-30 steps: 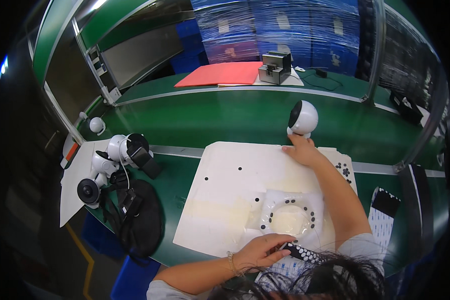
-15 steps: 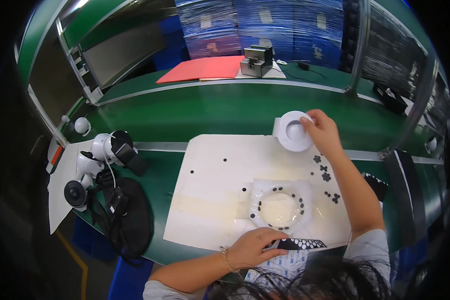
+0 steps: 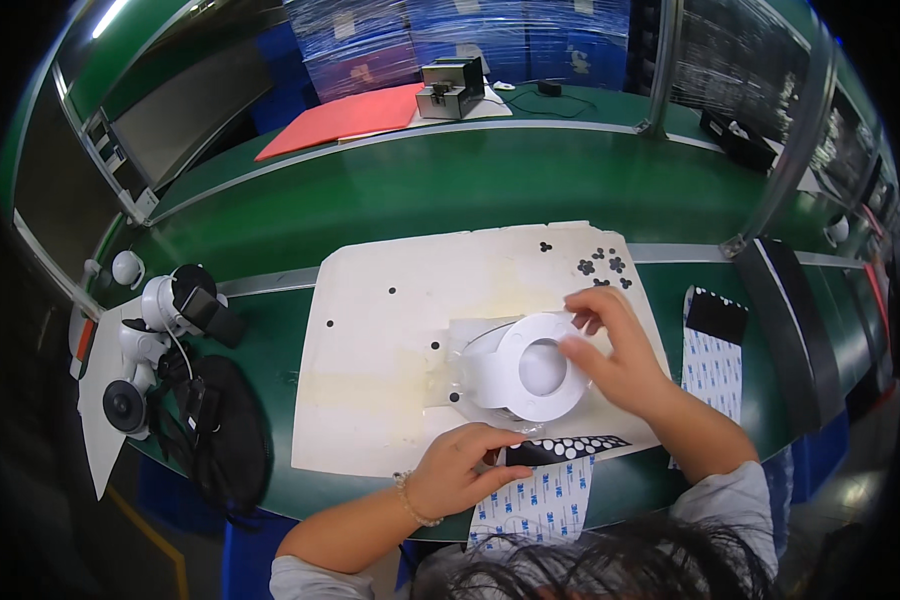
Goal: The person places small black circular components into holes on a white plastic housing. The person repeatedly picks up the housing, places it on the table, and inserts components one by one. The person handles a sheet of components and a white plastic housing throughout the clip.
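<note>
My right hand [image 3: 618, 352] has its thumb over the right rim of a white plastic ring [image 3: 519, 388] with a tab, its fingers curled at the edge. The ring lies over or just above a clear plastic bag [image 3: 460, 335] on a cream board [image 3: 360, 390]; how far apart they are I cannot tell. Pinched in my left hand [image 3: 462, 468] is a sheet of black adhesive dots [image 3: 550, 452], its edge folded up to show white round spots. The sheet's printed white backing [image 3: 530, 508] hangs toward me.
Small black dots and clusters [image 3: 602, 266] lie on the board's far right. A second dot sheet [image 3: 715, 340] rests right of the board. White camera-like devices [image 3: 165, 310] and a black pouch [image 3: 232, 430] stand left. A metal box [image 3: 451, 88] sits on the back shelf.
My right hand has brought the white ring down and nearer, over the bagged ring-shaped part. My left hand keeps hold of the dot sheet. The whole view has shifted.
</note>
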Available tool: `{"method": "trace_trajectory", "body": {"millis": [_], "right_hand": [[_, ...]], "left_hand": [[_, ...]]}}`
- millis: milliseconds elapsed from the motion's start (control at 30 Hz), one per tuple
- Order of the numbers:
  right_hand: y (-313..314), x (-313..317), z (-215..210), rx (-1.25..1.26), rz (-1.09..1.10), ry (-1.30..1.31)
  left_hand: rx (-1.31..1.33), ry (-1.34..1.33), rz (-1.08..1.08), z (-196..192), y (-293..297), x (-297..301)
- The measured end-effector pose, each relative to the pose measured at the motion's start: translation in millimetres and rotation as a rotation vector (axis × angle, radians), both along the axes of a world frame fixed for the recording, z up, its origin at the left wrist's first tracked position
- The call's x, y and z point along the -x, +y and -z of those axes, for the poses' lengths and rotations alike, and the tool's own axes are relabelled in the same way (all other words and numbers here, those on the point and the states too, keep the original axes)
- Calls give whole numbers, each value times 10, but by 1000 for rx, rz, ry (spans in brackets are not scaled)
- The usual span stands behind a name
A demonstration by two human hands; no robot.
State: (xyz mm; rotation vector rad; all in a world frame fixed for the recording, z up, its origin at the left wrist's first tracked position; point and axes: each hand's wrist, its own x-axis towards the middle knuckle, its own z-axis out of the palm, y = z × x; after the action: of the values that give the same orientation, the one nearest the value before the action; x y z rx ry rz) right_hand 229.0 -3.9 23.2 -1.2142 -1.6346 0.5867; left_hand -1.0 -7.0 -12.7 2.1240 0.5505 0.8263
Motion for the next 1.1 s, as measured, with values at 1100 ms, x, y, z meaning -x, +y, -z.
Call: {"method": "trace_trajectory", "body": {"millis": [1100], "right_hand": [[-461, 247, -216, -465, -325, -581]], "left_hand": [[-264, -254, 16, -122, 30, 54]]}}
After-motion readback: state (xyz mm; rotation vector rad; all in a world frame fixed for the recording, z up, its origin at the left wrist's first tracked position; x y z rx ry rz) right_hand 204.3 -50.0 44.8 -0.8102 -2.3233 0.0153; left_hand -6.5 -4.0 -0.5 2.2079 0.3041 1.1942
